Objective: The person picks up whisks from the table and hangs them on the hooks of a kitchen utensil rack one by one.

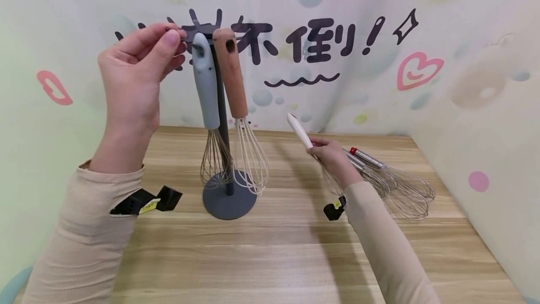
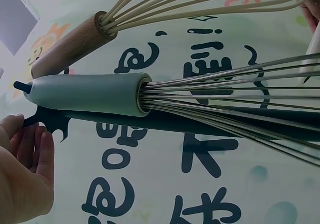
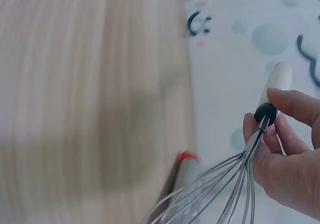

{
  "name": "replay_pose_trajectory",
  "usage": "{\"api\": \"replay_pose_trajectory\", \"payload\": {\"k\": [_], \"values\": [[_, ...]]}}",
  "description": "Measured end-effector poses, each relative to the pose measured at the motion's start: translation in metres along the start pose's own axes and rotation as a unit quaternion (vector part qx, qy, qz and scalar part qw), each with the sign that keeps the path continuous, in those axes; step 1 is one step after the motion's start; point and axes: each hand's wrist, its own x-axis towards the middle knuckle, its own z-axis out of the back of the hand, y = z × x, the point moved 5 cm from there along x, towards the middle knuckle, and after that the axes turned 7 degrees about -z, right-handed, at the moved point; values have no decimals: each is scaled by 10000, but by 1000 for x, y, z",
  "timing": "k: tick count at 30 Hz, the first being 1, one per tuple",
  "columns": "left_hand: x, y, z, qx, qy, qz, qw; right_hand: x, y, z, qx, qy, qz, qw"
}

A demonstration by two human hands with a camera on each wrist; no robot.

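Mid-hang step: left hand (image 1: 135, 67) pinches the rack hook (image 1: 185, 36) steady, right hand (image 1: 333, 156) grips white-handled whisk (image 1: 300, 131) at 3 o'clock; next move likely needs its handle hole lined onto a free hook.

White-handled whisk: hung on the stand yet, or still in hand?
In hand. The right hand grips the white-handled whisk above the table, apart from the stand, where two other whisks hang.
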Motion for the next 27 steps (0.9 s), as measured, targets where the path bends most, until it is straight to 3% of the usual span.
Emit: {"api": "replay_pose_trajectory", "payload": {"k": [11,21,27], "values": [[0,1,0,-31,-59,1,10000,-28,40,-18,309,268,205,9990],[1,1,1,-66,-121,-11,9999,-59,72,-27,155,247,725,9969],[2,2,-2,-74,-106,-26,9999,-78,88,-30,380,254,1041,9935]]}}
